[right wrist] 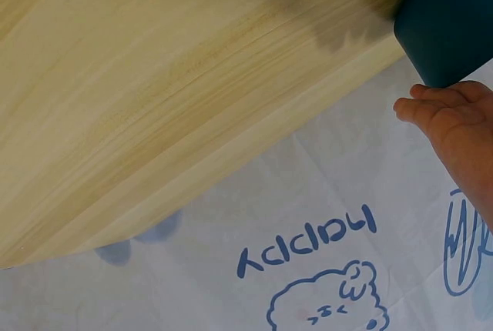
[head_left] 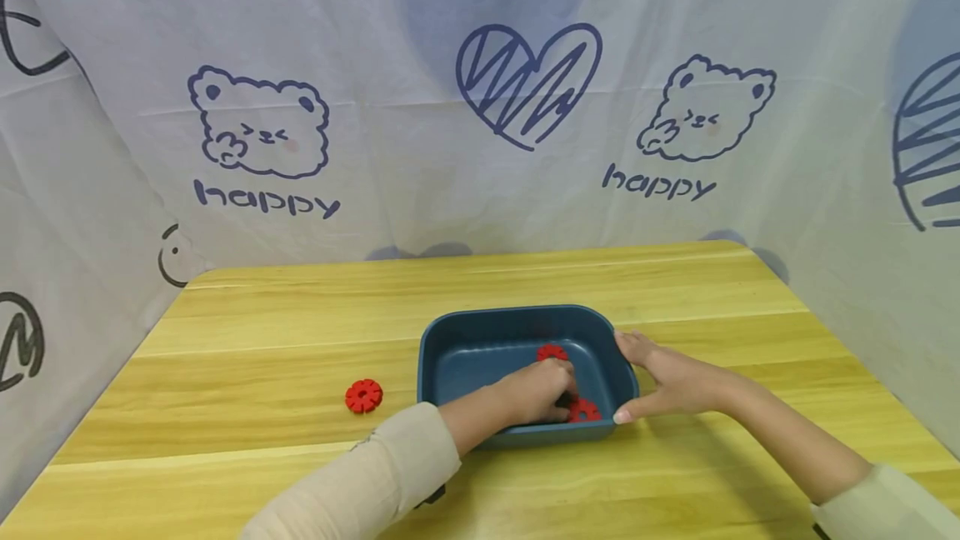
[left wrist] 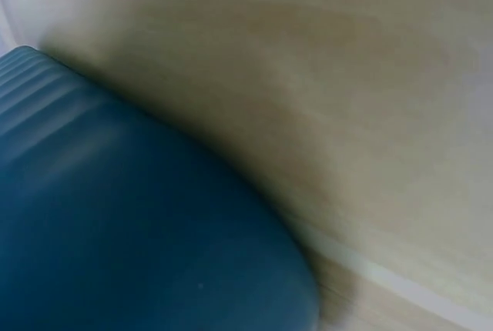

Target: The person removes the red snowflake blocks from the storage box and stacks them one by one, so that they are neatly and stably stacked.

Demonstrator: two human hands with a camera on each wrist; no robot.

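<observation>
A dark blue plastic bin [head_left: 465,369] stands on the wooden table. My left hand [head_left: 536,390] reaches down inside its right half, fingers bent toward the floor of the bin. Right at those fingertips lies a red notched building disc [head_left: 585,411]; I cannot tell whether they pinch it. Another red disc [head_left: 552,352] shows just behind the hand, partly covered by it. My right hand [head_left: 660,377] holds the bin's right end, thumb at the near corner and fingers at the far side. In the right wrist view, its fingers [right wrist: 431,108] lie against the bin's wall [right wrist: 454,23].
A third red disc [head_left: 363,396] lies on the table [head_left: 247,432] to the left of the bin. Behind the table and along its sides hangs a white cloth [head_left: 390,148] printed with hearts, bears and lettering. The left wrist view shows mostly the bin's outer wall [left wrist: 139,215].
</observation>
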